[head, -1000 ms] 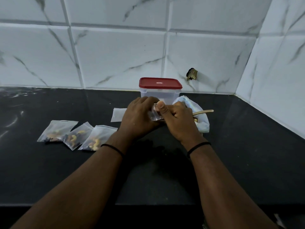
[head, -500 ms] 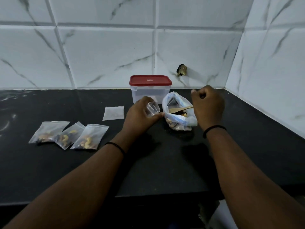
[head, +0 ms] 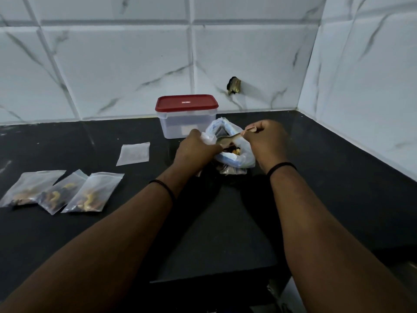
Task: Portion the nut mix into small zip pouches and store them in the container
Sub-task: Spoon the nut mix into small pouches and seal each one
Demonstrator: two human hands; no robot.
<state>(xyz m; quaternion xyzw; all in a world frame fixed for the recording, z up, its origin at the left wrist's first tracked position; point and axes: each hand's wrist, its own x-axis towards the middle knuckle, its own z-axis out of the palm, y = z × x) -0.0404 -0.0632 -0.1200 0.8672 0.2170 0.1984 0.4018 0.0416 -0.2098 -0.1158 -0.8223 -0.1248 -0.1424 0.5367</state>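
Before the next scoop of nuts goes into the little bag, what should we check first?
1. Spoon held firmly: ok, the right hand grips its handle.
2. Spoon bowl over the nut mix bag: ok.
3. Small pouch held by the left hand: ok.
4. Pouch mouth open wide enough: cannot tell, the hand hides it.
5. Container ready for pouches: not ok, its red lid is on.
6. Filled pouches out of the way: ok, three lie off to the left.
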